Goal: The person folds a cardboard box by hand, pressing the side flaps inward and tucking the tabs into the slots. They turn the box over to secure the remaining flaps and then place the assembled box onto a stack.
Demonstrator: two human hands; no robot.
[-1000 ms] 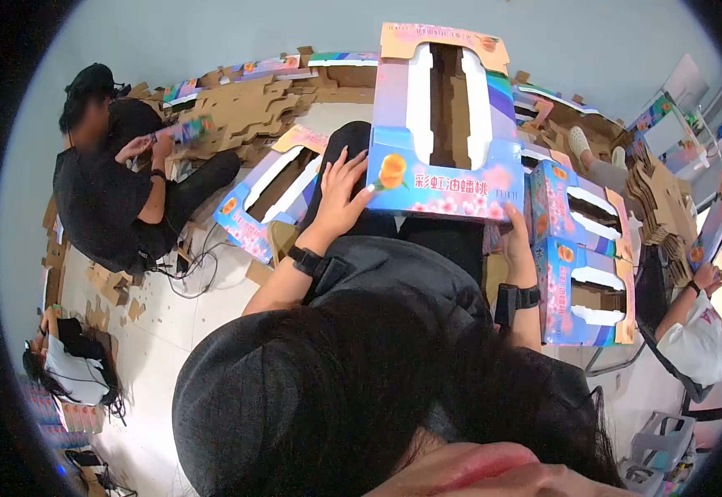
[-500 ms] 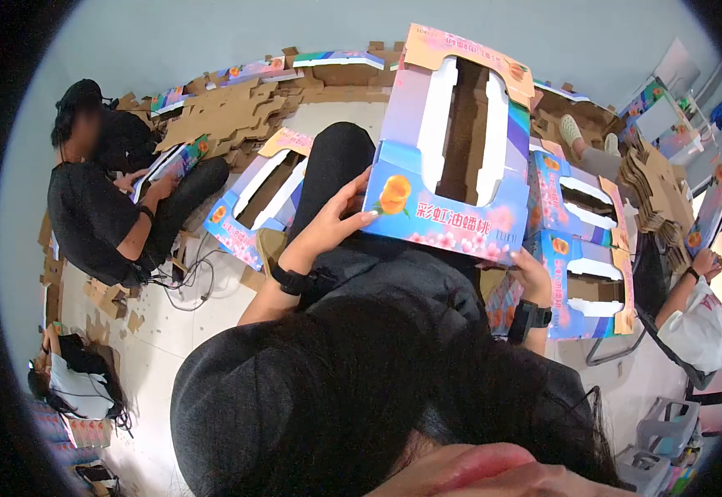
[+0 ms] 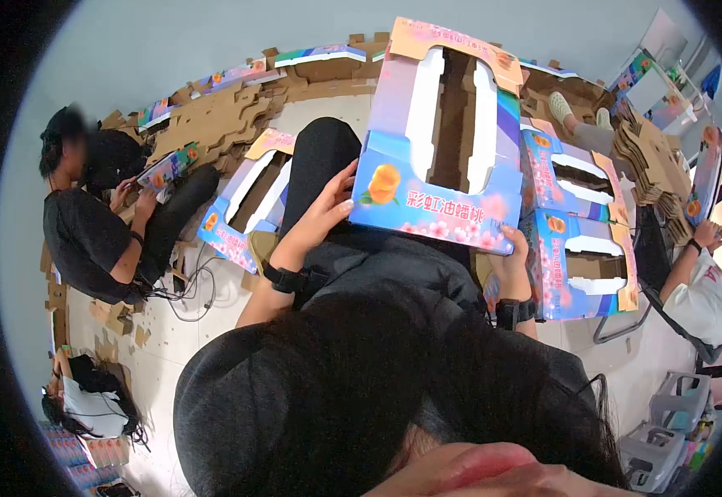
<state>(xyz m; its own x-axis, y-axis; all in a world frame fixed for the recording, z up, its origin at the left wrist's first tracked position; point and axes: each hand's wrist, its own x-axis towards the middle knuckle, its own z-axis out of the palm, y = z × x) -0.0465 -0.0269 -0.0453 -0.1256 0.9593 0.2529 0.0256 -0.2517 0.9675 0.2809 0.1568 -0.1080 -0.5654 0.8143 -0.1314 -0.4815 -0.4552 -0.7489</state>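
A printed cardboard fruit box [image 3: 381, 207] with a peach picture and pink blossoms rests over my lap, tilted toward me. Its top has a long slot edged with white flaps, and the brown inside shows through. My left hand [image 3: 323, 215] grips the box's lower left side, thumb along the edge and other fingers partly behind it. At the lower right corner, my right hand [image 3: 510, 258] holds the box with the thumb side against the corner; its remaining fingers are mostly hidden. Both wrists wear black bands.
Two similar boxes [image 3: 553, 273] are stacked at my right, and another box [image 3: 222, 240] stands by my left knee. Flat cardboard [image 3: 212, 124] lies along the wall. A person in black [image 3: 87, 240] sits at left; another in white [image 3: 705, 302] sits at right.
The box and both hands have shifted slightly left in view, along with the surroundings. My right hand sits a little higher on the box's corner. The person at left has tilted their printed piece.
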